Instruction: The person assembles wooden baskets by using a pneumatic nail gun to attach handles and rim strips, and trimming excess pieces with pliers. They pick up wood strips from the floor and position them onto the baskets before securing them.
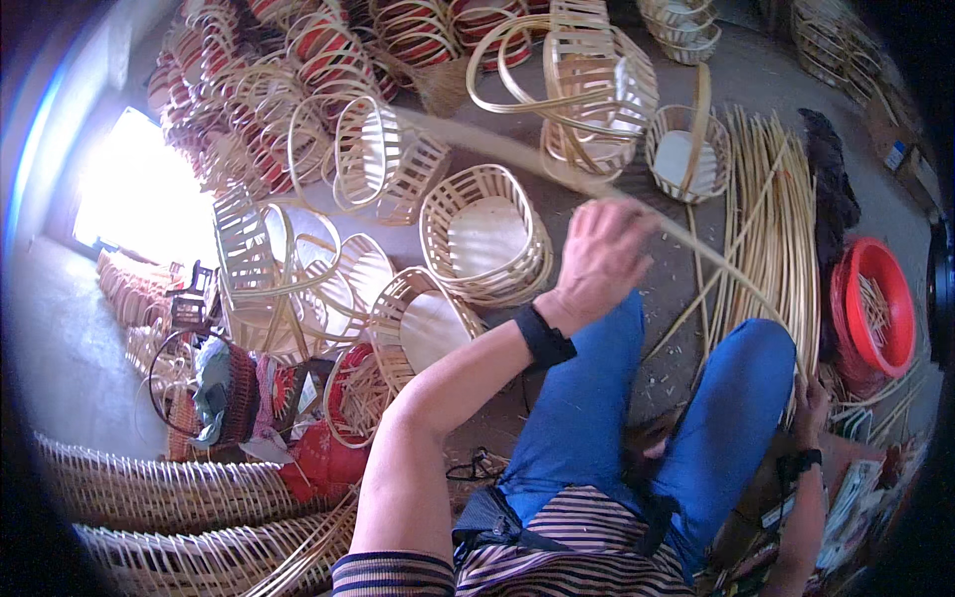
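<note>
A long pale bamboo strip (731, 271) runs slantwise across the view, its far left stretch blurred by motion. My left hand (605, 249), raised above my left knee, has its blurred fingers curled at the strip's middle and appears to grip it. Beside my right knee, my right hand (811, 406) is low and closed around the strip's near end; part of its fingers is hidden. Dark bands circle both wrists. Next to my right knee lies a thick bundle of bamboo strips (771, 214).
Woven baskets (485, 234) stand ahead and to the left, with stacked baskets (413, 30) behind. A handled basket (688, 159) sits near the bundle. At right, a red basin (877, 306) holds short sticks. Long woven pieces (169, 488) lie at lower left.
</note>
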A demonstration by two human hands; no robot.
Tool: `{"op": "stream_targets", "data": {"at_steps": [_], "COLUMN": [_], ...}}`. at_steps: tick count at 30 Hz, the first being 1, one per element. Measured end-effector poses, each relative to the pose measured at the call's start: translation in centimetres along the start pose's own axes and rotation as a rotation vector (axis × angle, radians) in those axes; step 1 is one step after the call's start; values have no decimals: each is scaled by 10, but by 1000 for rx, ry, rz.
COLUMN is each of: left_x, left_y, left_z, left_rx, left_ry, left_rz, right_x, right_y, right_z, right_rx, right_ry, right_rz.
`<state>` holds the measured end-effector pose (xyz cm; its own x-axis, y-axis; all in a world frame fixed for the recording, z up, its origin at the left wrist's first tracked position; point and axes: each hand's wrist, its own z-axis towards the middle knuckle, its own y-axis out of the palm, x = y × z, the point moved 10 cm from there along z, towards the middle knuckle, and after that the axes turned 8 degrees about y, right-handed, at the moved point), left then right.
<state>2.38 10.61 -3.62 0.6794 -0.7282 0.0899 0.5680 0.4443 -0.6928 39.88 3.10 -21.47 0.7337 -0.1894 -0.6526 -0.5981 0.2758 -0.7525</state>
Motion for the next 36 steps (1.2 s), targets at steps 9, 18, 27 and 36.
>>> {"op": "stream_targets", "data": {"at_steps": [9,18,27,36], "left_x": [-187,-206,-228,-90], "left_y": [60,67,-88,-103], "left_z": [-234,-240,-73,35], "left_rx": [-741,-791,-59,-50], "left_ry": [-1037,-1046,-640,-211], "left_rz": [216,148,492,227], "right_x": [28,110,-1,-124], "right_y": [-36,-115,-75,-30], "right_z": [-12,-59,-26,-54], "right_rx": [-145,-193,-137,-326], "right_ry": [173,458,347,308], "right_rz": [308,-324,305,869]}}
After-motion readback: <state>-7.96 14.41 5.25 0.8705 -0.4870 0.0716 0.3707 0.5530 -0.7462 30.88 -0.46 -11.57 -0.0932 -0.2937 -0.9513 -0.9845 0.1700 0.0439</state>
